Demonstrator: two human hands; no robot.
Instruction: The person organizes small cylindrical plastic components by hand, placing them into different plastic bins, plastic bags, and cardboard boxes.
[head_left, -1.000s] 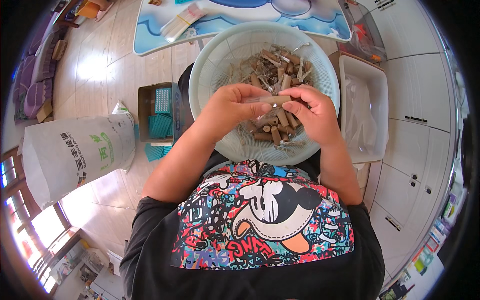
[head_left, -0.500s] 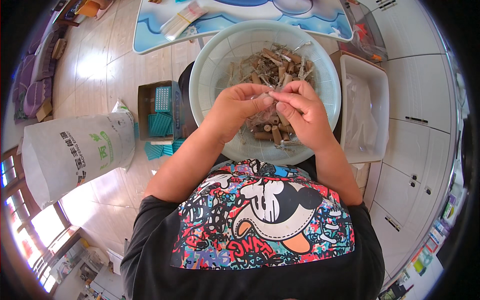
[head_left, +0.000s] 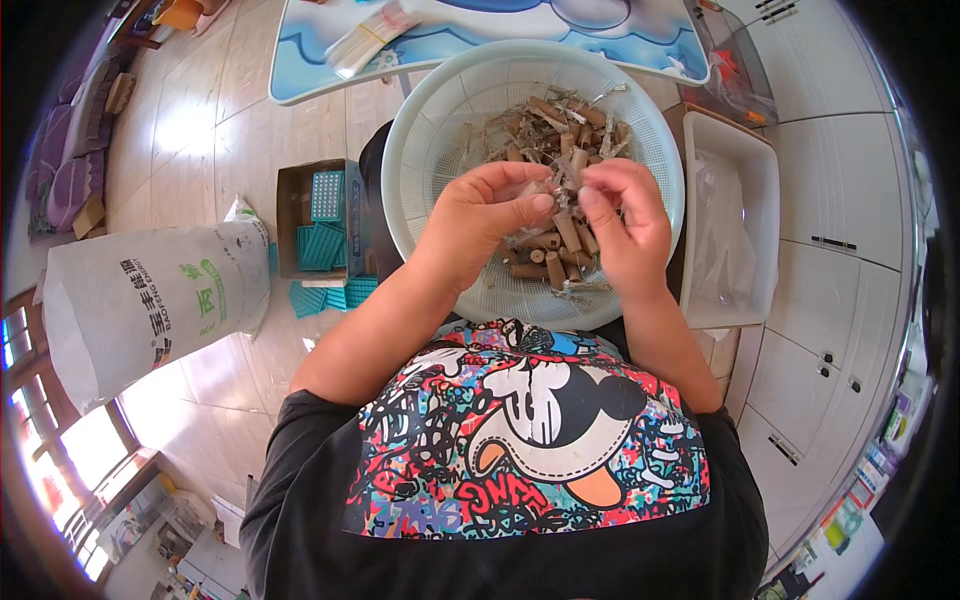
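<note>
Above a large pale mesh basket [head_left: 400,190] both of my hands work on a crinkled clear plastic bag [head_left: 565,178]. My left hand [head_left: 485,212] pinches its left side between thumb and fingers. Close by on the right, my right hand [head_left: 632,225] is closed with thumb against fingertips, at the bag's other side; a small gap separates the two hands. Whether something sits inside the plastic is too small to make out. Below lie many short brown cylinders [head_left: 555,270], mixed with dry, straw-coloured stringy bits [head_left: 480,145]. My hands hide part of this heap.
Beyond the basket stands a blue-and-white table [head_left: 480,25] with a banded bundle of clear sleeves [head_left: 370,40]. Left are a cardboard box [head_left: 290,185] of teal plastic racks [head_left: 322,248] and a white sack [head_left: 150,300]. Right, a white bin [head_left: 765,220] holds clear plastic; cabinets [head_left: 835,180] stand beyond.
My hands were together at the fingertips and have drawn apart. The right hand has moved a little to the right, so the plastic shows between them.
</note>
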